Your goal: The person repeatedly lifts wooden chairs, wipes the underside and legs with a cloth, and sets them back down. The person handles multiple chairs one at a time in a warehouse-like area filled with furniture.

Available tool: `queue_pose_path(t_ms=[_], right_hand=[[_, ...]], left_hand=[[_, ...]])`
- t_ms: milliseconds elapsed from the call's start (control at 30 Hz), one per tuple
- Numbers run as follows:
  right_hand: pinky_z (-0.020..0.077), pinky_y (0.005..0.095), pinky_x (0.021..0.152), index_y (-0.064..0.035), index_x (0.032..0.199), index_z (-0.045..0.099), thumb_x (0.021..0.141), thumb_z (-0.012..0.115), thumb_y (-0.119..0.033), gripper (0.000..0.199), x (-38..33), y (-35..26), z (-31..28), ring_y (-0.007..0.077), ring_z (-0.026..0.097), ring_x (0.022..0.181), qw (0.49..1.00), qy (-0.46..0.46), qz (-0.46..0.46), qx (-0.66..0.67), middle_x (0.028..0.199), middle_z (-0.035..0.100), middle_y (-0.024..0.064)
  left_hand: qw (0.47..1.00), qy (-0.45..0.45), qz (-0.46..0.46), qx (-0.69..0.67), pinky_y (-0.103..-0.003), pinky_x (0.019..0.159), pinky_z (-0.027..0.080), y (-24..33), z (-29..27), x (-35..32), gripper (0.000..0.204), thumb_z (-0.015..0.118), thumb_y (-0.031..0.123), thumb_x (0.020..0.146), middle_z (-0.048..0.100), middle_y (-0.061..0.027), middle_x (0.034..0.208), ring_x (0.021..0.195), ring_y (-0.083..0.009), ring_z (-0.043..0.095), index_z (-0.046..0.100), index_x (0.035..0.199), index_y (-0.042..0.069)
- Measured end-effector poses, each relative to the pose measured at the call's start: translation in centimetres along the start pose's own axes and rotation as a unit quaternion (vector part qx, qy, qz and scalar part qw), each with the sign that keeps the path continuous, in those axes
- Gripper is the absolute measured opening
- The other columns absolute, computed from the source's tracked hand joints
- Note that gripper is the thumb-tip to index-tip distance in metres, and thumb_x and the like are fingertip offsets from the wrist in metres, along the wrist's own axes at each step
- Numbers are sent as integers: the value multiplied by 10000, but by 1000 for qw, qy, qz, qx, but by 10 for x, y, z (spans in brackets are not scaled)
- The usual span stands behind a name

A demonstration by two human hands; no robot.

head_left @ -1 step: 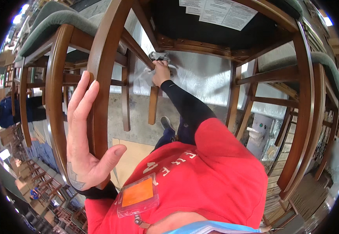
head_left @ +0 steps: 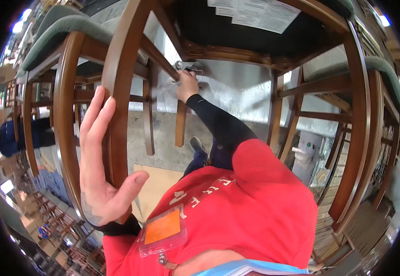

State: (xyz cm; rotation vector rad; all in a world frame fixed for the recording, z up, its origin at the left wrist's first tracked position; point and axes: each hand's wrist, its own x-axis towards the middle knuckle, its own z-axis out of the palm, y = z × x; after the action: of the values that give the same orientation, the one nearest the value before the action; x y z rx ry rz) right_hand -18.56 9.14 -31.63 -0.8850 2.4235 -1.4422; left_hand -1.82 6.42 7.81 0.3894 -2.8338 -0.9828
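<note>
A brown wooden chair is tipped over in front of me, its black underside and legs facing me. My left hand lies along one of its wooden members, fingers stretched and thumb spread away. Farther off, my right hand is closed around a grey-white rag at the lower part of a chair leg. The fingers of that hand are partly hidden behind the wood and the rag.
Chairs with grey-green seats stand to the left and right. Silvery sheeting covers a surface beyond the chair. A flat piece of cardboard lies on the concrete floor. White printed sheets are fixed to the black underside.
My right hand and the rag have shifted slightly to the left. My left hand stays against the wood.
</note>
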Motion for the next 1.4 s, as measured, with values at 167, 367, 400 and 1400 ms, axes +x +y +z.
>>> queue_pose_path(t_ms=[167, 367, 400, 1400], right_hand=[[429, 482, 862, -10, 1078, 583, 629, 626, -31, 451, 40, -148, -60, 412, 531, 1024, 932, 218, -219, 189, 1061, 587, 201], [478, 523, 941, -69, 1215, 549, 656, 764, -92, 599, -12, 14, -32, 386, 571, 1082, 988, -97, 28, -113, 1083, 578, 175], [498, 511, 878, -111, 1200, 540, 680, 739, -88, 557, -18, 22, -34, 363, 572, 1077, 989, -62, -28, -129, 1088, 565, 150], [503, 584, 982, -121, 1510, 382, 975, 406, -701, 789, -303, -61, -533, 448, 587, 1218, 603, -47, 62, 794, 1402, 515, 260]], left_hand=[[999, 28, -12, 22, -448, 1225, 177, -5, 9, -16, 979, 661, 560, 856, 249, -276, 1616, 1516, -368, 243, 318, 1524, -67], [999, 14, 40, 17, -470, 1200, 244, -1, 6, 2, 892, 681, 552, 852, 299, -268, 1593, 1490, -395, 293, 427, 1484, -26], [999, -4, 41, 29, -455, 1212, 207, 1, 0, -1, 873, 657, 526, 873, 287, -254, 1605, 1501, -370, 277, 402, 1500, -26], [725, 75, -331, -599, -484, 891, 528, -33, 293, -141, 369, 600, 299, 979, 653, -144, 1192, 1131, -336, 636, 543, 1269, 78]])
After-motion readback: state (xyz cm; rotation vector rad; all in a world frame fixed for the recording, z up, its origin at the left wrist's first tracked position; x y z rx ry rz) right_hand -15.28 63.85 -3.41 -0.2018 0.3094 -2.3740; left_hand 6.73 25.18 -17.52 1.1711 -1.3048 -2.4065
